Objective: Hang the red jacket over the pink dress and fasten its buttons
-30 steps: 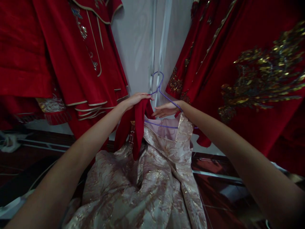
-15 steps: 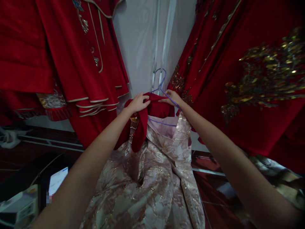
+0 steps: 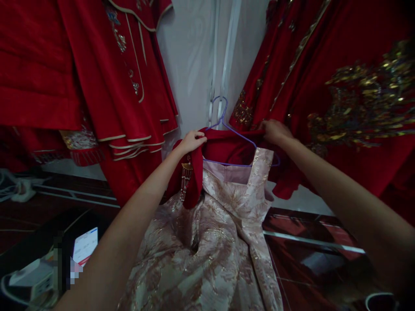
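Observation:
A pale pink, gold-patterned dress [image 3: 227,224] hangs by its strap on a purple hanger [image 3: 238,133], whose hook is up on a metal rail. Over the hanger lies a small red garment [image 3: 223,144], like a short jacket or shawl, with a gold beaded tassel [image 3: 186,175] on its left front. My left hand [image 3: 193,141] pinches its top edge left of the hook. My right hand [image 3: 275,131] has its fingers closed at the garment's right part, out beyond the hanger's right arm. The fingertips there are partly hidden.
Red garments with cream piping [image 3: 129,86] hang on the left. More red clothing with gold sequins [image 3: 366,95] hangs on the right. A lit phone [image 3: 84,245] and a white box [image 3: 35,276] lie at lower left. A metal floor bar [image 3: 314,241] runs low on the right.
My right hand has moved right, away from the hook, and the red garment is spread wider across the hanger. My left hand stays on its left side. The right strap shows more fully.

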{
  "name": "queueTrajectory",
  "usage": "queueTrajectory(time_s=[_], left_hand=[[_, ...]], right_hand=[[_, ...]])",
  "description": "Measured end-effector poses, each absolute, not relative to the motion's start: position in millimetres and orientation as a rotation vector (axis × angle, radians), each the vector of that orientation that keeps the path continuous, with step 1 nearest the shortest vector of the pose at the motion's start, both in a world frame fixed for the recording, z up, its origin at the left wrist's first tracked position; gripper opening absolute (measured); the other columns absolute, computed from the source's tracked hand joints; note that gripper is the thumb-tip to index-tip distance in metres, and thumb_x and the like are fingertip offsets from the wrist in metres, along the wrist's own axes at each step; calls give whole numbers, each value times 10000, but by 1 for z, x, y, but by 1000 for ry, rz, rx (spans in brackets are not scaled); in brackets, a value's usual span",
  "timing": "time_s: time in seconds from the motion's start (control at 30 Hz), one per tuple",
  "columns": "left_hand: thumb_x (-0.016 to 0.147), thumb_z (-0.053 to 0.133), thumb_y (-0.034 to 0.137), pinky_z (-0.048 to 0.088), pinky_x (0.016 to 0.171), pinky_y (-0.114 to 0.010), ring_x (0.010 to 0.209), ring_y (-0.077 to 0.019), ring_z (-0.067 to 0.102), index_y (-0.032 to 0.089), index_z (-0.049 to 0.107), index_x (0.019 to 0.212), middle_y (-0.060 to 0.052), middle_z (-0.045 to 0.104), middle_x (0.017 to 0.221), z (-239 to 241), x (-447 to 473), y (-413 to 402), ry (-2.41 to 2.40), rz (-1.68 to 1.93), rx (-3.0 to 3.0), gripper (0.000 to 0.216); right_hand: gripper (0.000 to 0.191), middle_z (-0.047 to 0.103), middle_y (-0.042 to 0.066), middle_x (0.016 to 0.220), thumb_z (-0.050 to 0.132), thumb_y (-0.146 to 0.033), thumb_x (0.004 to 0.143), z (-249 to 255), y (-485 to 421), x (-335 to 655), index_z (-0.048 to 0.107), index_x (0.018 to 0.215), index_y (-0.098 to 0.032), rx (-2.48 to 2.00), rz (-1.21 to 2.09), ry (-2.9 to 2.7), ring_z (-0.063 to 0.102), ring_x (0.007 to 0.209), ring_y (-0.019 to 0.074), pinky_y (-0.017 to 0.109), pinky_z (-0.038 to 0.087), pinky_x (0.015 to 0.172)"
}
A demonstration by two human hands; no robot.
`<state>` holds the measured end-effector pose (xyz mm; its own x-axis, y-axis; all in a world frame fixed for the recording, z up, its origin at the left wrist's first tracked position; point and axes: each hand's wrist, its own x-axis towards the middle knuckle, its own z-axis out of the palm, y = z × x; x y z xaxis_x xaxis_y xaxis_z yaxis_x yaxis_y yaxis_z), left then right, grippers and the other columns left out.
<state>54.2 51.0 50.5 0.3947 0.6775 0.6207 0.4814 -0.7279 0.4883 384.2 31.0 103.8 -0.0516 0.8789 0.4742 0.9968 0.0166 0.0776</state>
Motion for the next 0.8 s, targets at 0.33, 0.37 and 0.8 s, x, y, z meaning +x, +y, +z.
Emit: queueTrajectory(time_s=[0.33, 0.37, 0.8], left_hand=[[711, 499, 271, 373, 919, -315, 649, -119, 447, 172, 465, 511, 41, 400, 547, 42, 70, 42, 1109, 1324, 2497, 226], [704, 501, 265, 384, 895, -313, 627, -114, 431, 171, 454, 504, 42, 399, 543, 43, 70, 40, 1128, 1299, 2489, 226], [672, 561, 258, 384, 827, -335, 812, -191, 492, 172, 488, 577, -10, 495, 721, 45, 70, 29, 1336, 1146, 2494, 147]], right_hand=[[276, 660, 48, 778, 690, -276, 655, 96, -35, 454, 622, 902, -173, -2032, -211, -2091, 573, 679, 159, 244, 359, 613], [305, 654, 34, 759, 710, -305, 638, 97, -45, 450, 615, 901, -183, -2017, -177, -2077, 572, 664, 158, 240, 360, 604], [280, 641, 64, 677, 564, -433, 784, 42, -101, 379, 603, 946, -209, -1728, -704, -1925, 581, 577, 211, 270, 299, 504]])
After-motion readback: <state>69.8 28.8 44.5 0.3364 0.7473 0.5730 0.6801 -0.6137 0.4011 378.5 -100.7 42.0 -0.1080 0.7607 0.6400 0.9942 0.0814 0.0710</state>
